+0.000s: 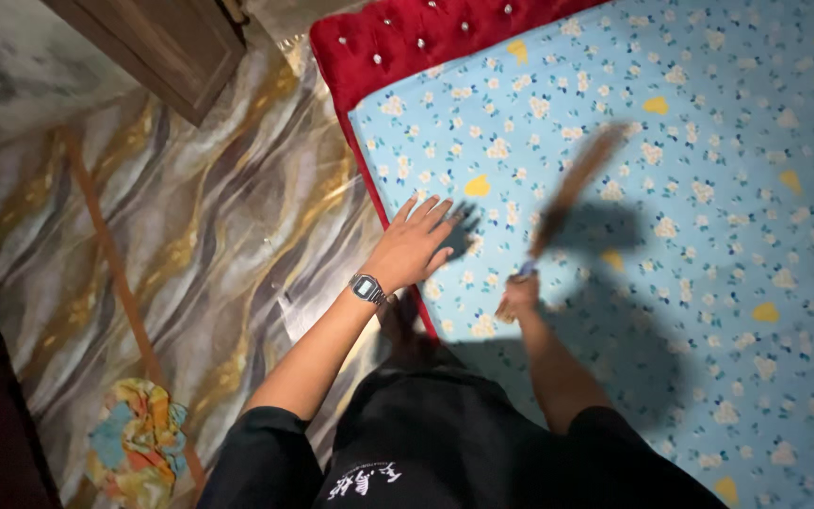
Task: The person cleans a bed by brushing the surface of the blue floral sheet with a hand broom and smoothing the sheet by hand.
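A bed (708, 283) with a blue flowered sheet and red tufted edge (398, 42) fills the scene, the left hand (414, 247) pressed flat, fingers spread, at its near edge, the right hand (518, 297) beside it gripping a blurred hand broom (572, 184) above the sheet, and a crumpled colourful cloth (138, 438) lying well off on the marbled floor (190, 236).

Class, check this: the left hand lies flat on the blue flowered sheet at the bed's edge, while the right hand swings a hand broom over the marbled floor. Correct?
Not quite. The head view shows the right hand swinging the hand broom over the blue flowered sheet, not the floor. The left hand does lie flat at the bed's edge.
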